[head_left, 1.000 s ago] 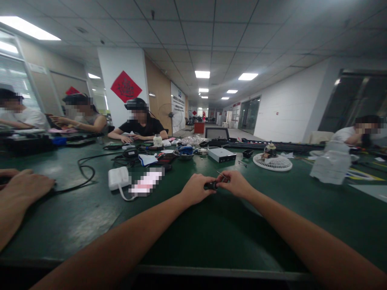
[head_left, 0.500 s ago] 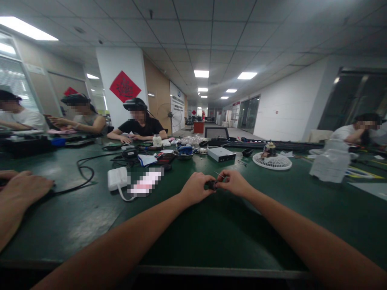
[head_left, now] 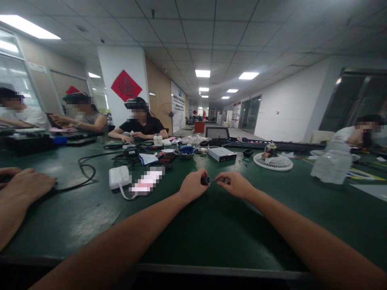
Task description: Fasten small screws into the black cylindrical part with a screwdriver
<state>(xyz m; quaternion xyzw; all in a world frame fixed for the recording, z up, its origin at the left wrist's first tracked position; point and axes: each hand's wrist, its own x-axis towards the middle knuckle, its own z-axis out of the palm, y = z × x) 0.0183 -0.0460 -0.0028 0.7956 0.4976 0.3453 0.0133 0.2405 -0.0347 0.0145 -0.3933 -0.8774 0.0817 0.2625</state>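
My left hand (head_left: 193, 186) is closed around a small dark cylindrical part (head_left: 206, 180), whose round, ringed end faces right. Just beside it, my right hand (head_left: 233, 184) pinches a thin metal rod (head_left: 214, 180), its tip pointing left at the ringed end. Whether the tip touches the part I cannot tell. Both hands are low over the green table (head_left: 211, 233). What kind of part and rod these are is too small to make out.
Beyond my hands lie a silver box-shaped drive (head_left: 222, 154), a small black tray (head_left: 248, 152) and a white fan grille (head_left: 273, 161). A white adapter (head_left: 118, 177) with a cable is to the left. A neighbour's hand (head_left: 28, 185) rests at far left; clear plastic packaging (head_left: 331, 163) stands right.
The dark part has turned so its round end shows to the right. My right hand has moved slightly away from it, and the rod, formerly angled up-left, now points toward that end.
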